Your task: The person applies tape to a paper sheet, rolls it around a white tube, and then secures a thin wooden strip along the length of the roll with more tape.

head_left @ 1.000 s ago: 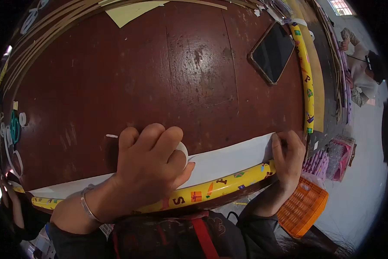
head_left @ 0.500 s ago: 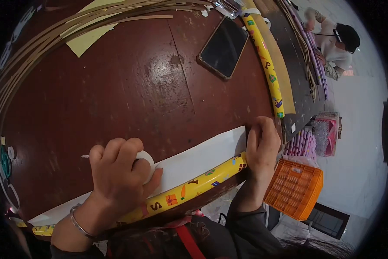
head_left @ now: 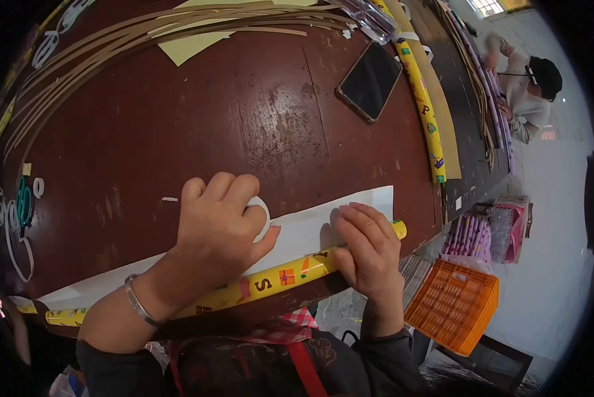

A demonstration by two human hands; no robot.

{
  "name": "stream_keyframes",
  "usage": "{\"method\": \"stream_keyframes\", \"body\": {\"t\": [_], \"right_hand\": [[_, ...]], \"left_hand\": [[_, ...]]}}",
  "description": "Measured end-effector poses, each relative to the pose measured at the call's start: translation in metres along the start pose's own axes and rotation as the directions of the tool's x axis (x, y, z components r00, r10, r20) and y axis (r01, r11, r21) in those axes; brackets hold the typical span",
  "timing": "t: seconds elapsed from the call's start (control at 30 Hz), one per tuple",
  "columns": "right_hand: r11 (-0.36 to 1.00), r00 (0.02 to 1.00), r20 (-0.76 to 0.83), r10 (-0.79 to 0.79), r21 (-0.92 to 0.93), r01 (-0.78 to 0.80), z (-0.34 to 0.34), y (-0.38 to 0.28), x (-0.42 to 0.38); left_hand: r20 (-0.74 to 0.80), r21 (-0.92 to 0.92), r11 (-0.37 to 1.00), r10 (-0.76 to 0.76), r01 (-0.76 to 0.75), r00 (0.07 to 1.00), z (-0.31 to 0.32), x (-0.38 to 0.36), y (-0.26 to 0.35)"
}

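1. Right hand (head_left: 371, 255) now inward from the far end of the sheet; that corner, partly covered by it in the earlier frame, is exposed. Left hand holds nearly the same position.
2. Left hand (head_left: 214, 225): fingers curled around a white round item (head_left: 262, 215), thumb extended towards the yellow roll. Exact grip underneath hidden.
3. Right hand: fingers close together, slightly bent, resting on the white sheet (head_left: 300, 231); thumb apart, by the roll. Nothing pinched.
4. Yellow printed roll (head_left: 287, 276) lies along the near edge of the surface (head_left: 178, 139), sheet extending flat beside it.
5. Progress (judged): printed material is already in rolled form; a long white strip remains flat, not taken into the roll. No fastening seen on its free edge. Overall fraction: cannot tell.
6. Beyond: phone (head_left: 370, 83), another yellow roll (head_left: 424, 109), brown strips (head_left: 112, 49). Green-handled scissors (head_left: 24, 202) lie at far left, untouched.
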State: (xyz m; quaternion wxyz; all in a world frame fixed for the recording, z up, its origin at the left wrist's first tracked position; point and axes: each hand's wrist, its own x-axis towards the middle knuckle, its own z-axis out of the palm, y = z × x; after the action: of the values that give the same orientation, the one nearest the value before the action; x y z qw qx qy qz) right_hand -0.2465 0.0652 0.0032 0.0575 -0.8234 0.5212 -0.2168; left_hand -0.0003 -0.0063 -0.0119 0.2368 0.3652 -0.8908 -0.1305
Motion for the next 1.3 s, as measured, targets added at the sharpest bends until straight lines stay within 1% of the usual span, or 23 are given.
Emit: {"method": "stream_keyframes", "body": {"t": [0.13,0.2,0.27,0.4,0.5,0.6,0.73,0.8,0.83,0.93,1.0,1.13,1.2,1.3], "right_hand": [[1.0,0.998,0.064,-0.017,0.014,0.016,0.006,-0.002,-0.001],[1.0,0.996,0.084,-0.019,0.021,0.018,0.006,-0.002,-0.001],[1.0,0.993,0.115,0.008,0.003,-0.009,0.006,-0.003,-0.001],[1.0,0.991,0.134,0.02,-0.018,-0.018,0.007,-0.002,-0.003],[0.999,0.991,0.135,0.025,-0.029,-0.022,0.006,-0.003,-0.003],[0.998,0.988,0.147,0.047,-0.047,-0.041,0.005,-0.004,-0.003],[0.995,0.98,0.182,0.082,-0.07,-0.071,0.005,-0.006,-0.005],[0.994,0.977,0.194,0.088,-0.079,-0.074,0.005,-0.007,-0.006],[0.993,0.977,0.193,0.093,-0.084,-0.078,0.005,-0.007,-0.006],[0.992,0.976,0.193,0.101,-0.09,-0.084,0.005,-0.006,-0.007],[0.992,0.975,0.197,0.103,-0.093,-0.086,0.006,-0.006,-0.007],[0.992,0.977,0.188,0.105,-0.088,-0.09,0.005,-0.007,-0.006],[0.992,0.976,0.187,0.108,-0.089,-0.093,0.005,-0.007,-0.005],[0.991,0.975,0.191,0.11,-0.099,-0.093,0.006,-0.006,-0.006]], "left_hand": [[-0.014,0.008,1.0,0.002,-0.002,1.0,0.001,-0.001,-0.001],[0.011,-0.023,1.0,0.005,-0.005,1.0,0.0,-0.002,-0.002],[0.021,-0.021,1.0,0.003,-0.002,1.0,-0.002,-0.003,-0.002],[0.065,-0.035,0.999,0.008,-0.005,0.998,-0.008,-0.004,-0.001],[0.064,-0.038,0.999,0.019,-0.016,0.998,-0.009,-0.005,-0.003],[0.098,-0.036,0.999,-0.009,0.012,0.995,-0.019,-0.004,-0.002],[0.096,-0.023,0.999,-0.039,0.041,0.995,-0.033,-0.008,-0.003],[0.18,0.011,0.998,-0.065,0.064,0.981,-0.041,-0.013,-0.004],[0.185,0.016,0.997,-0.071,0.069,0.98,-0.043,-0.017,-0.006],[0.165,0.037,0.996,-0.087,0.082,0.982,-0.054,-0.034,-0.016],[0.154,0.091,0.99,-0.121,0.107,0.981,-0.065,-0.047,-0.023],[0.144,0.135,0.979,-0.169,0.15,0.975,-0.087,-0.077,-0.036],[0.106,0.214,0.966,-0.172,0.146,0.979,-0.094,-0.091,-0.04],[0.075,0.242,0.952,-0.213,0.189,0.974,-0.098,-0.117,-0.051]]}}
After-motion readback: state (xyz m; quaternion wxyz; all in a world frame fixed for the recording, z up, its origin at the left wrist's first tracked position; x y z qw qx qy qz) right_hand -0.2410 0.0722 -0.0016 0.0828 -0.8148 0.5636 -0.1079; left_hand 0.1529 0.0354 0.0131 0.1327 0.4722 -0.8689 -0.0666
